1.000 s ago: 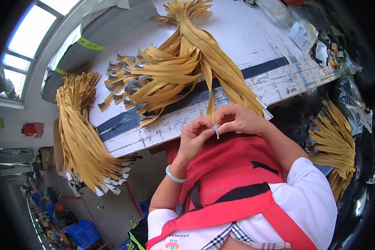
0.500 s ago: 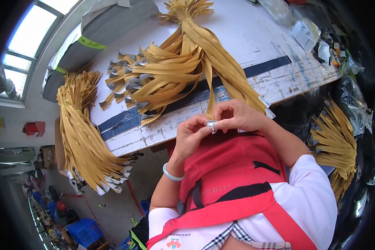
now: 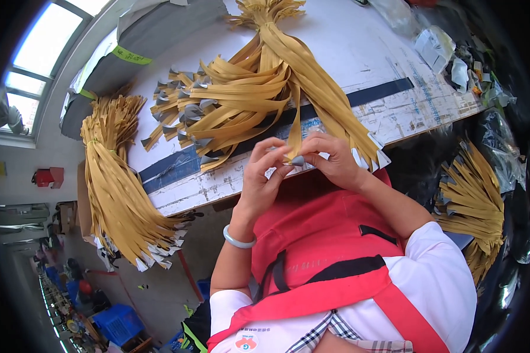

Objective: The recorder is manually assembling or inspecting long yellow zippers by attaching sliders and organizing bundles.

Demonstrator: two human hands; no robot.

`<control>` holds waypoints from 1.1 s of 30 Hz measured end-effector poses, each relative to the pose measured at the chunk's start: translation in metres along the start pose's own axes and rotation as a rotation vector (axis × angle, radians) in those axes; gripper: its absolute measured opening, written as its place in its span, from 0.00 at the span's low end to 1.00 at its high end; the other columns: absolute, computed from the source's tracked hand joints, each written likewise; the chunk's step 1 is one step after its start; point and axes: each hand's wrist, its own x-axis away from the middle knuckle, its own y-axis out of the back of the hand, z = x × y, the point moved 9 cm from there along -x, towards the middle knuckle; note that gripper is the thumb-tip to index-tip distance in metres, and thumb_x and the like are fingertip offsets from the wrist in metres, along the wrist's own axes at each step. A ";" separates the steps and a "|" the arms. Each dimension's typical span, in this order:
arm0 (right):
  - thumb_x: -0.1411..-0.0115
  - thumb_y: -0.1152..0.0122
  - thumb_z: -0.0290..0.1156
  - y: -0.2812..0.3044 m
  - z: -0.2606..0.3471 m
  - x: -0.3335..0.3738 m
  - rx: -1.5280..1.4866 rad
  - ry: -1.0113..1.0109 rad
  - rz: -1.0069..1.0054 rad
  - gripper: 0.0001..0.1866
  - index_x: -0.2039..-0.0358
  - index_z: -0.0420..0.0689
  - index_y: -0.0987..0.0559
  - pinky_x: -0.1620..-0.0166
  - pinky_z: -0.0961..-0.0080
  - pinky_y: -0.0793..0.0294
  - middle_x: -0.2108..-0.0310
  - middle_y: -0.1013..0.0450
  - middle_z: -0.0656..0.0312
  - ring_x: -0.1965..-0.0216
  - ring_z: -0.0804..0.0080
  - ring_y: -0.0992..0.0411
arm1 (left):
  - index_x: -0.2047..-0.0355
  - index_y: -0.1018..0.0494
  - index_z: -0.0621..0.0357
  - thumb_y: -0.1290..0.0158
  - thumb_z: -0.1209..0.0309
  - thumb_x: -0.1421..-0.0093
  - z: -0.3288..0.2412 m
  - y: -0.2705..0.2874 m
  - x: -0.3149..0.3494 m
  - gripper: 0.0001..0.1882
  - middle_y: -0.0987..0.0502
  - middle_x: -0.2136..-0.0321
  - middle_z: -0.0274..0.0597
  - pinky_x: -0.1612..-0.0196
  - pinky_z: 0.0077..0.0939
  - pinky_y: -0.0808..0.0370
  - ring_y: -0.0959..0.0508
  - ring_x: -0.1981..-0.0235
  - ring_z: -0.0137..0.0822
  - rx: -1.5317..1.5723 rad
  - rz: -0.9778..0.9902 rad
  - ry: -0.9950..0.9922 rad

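Note:
My left hand (image 3: 264, 175) and my right hand (image 3: 334, 160) meet at the table's near edge, each with fingers bent in a pinch. Between them is the grey end (image 3: 298, 160) of one flat yellow strap (image 3: 297, 120). This strap runs down to my fingers from a large tied bundle of yellow straps (image 3: 306, 65) on the table. Left of it, many strap ends with folded grey tips (image 3: 192, 112) lie fanned out. White tips (image 3: 378, 157) hang over the edge beside my right hand.
A second tied strap bundle (image 3: 118, 188) hangs over the table's left end. More yellow straps (image 3: 472, 206) lie at the right, by clear plastic bags (image 3: 499, 141). A dark strip (image 3: 377, 94) crosses the white tabletop (image 3: 430, 112). A blue crate (image 3: 119, 325) stands low on the left.
Both hands have moved slightly up toward the table edge, along with the strap end. The grey tip now shows as a pointed shape between my fingers.

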 end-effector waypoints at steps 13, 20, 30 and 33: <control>0.34 0.40 0.30 -0.004 -0.028 0.038 -0.127 -0.402 -0.012 0.09 0.68 0.38 0.24 0.67 0.82 0.32 0.73 0.30 0.66 0.71 0.82 0.32 | 0.69 0.28 0.64 0.43 0.84 0.44 -0.012 -0.013 0.024 0.05 0.28 0.74 0.47 0.71 0.30 0.29 0.24 0.74 0.43 -0.285 0.123 -0.029; 0.35 0.39 0.36 0.097 -0.038 0.064 0.103 -0.589 -0.215 0.14 0.70 0.37 0.24 0.69 0.74 0.33 0.75 0.30 0.61 0.74 0.71 0.32 | 0.56 0.28 0.63 0.50 0.77 0.31 0.012 0.182 0.057 0.05 0.25 0.67 0.37 0.67 0.20 0.25 0.23 0.68 0.26 0.053 -0.823 0.042; 0.43 0.37 0.29 0.129 -0.035 0.084 0.713 -0.443 -0.105 0.13 0.58 0.40 0.23 0.61 0.70 0.24 0.62 0.26 0.54 0.68 0.62 0.24 | 0.63 0.24 0.65 0.45 0.82 0.37 0.072 0.006 0.066 0.04 0.25 0.69 0.36 0.66 0.18 0.27 0.25 0.70 0.25 0.029 -0.094 0.283; 0.46 0.37 0.23 0.098 -0.037 0.086 0.287 -0.637 -0.041 0.15 0.56 0.38 0.23 0.64 0.76 0.25 0.63 0.27 0.57 0.71 0.71 0.26 | 0.63 0.24 0.64 0.44 0.83 0.40 0.049 -0.039 0.055 0.05 0.24 0.69 0.42 0.66 0.20 0.27 0.24 0.70 0.31 -0.051 0.081 0.211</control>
